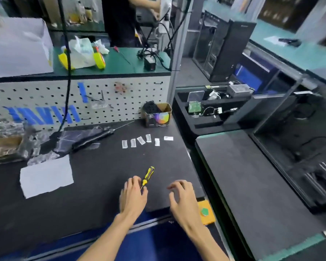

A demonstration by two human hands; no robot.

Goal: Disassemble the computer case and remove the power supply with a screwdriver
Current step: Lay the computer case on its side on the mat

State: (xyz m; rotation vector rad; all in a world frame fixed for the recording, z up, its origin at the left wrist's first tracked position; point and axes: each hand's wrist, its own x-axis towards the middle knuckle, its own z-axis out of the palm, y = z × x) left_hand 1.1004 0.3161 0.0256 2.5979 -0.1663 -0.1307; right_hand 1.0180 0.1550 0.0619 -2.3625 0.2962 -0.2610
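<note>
Black workbench mat (105,166) carries: yellow-black screwdriver (148,176), white paper sheet (45,176), six small white packets (146,141), cardboard box (157,114).

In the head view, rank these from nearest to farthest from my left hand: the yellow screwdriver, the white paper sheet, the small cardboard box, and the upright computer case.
1. Yellow screwdriver: right at the left hand, by its fingers.
2. White paper sheet: to the left on the mat.
3. Small cardboard box: ahead, against the pegboard.
4. Upright computer case: far back on the right.
</note>
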